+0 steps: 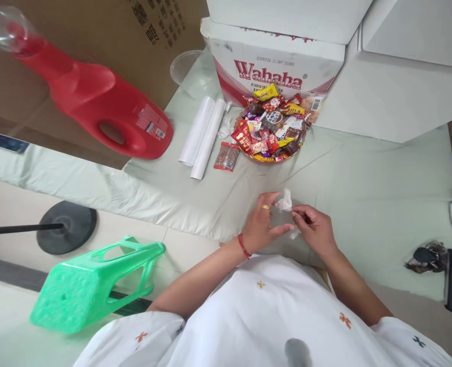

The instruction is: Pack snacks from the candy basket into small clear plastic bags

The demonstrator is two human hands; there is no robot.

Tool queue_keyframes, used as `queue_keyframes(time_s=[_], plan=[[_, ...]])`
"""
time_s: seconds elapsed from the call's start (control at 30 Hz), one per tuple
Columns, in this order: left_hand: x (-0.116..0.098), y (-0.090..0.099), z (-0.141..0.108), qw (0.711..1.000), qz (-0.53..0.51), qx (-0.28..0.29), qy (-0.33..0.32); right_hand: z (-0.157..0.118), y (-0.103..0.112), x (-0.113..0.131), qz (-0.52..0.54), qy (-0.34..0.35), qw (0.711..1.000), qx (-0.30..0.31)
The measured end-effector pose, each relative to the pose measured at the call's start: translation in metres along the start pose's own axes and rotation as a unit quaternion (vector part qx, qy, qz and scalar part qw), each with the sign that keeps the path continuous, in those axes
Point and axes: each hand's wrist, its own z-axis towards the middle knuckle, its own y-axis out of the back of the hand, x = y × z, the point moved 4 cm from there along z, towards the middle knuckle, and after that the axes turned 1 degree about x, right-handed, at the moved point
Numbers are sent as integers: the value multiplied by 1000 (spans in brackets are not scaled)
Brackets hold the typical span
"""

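Note:
In my right hand [317,228] I pinch a crumpled white tissue-like piece [285,201] between thumb and fingers. It looks thin; whether it is tissue or a wrapper I cannot tell. A small white bit [295,234] shows below the right fingers. My left hand [262,224], with a gold ring and a red wrist cord, curves around with thumb and index finger apart. Its fingertips are close to the white piece; contact is unclear. Beyond both hands stands a plate [274,159] heaped with wrapped candies [274,122]. A flat brown snack packet [226,156] lies beside it.
White paper rolls [203,135], a clear round container [190,69] and a Wahaha carton [274,61] are behind. A red bottle [107,104] is at left, a green stool [92,285] on the floor. Keys [427,257] lie at right on the pale cloth [379,188].

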Motion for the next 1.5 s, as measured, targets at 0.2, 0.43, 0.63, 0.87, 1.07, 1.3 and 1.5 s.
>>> queue_keyframes(time_s=[0.2, 0.43, 0.63, 0.87, 1.07, 1.3, 1.5], plan=[[14, 0, 14, 989, -100, -46, 94, -4, 2, 14, 13, -13, 999, 28], [26, 25, 17, 971, -141, -137, 136, -16, 15, 1, 6, -43, 999, 26], [-9, -3, 2, 985, 102, -3, -140, -20, 15, 14, -76, 39, 996, 29], [15, 6, 25, 997, -43, -58, -4, -25, 17, 16, -68, 38, 996, 35], [30, 17, 27, 929, -303, -106, 182, -32, 23, -9, 74, -108, 991, 33], [23, 18, 22, 950, -228, -84, 197, -38, 31, -35, 194, -219, 956, -32], [20, -25, 10, 956, -172, 56, 230, -42, 27, -16, 94, -165, 981, -43]])
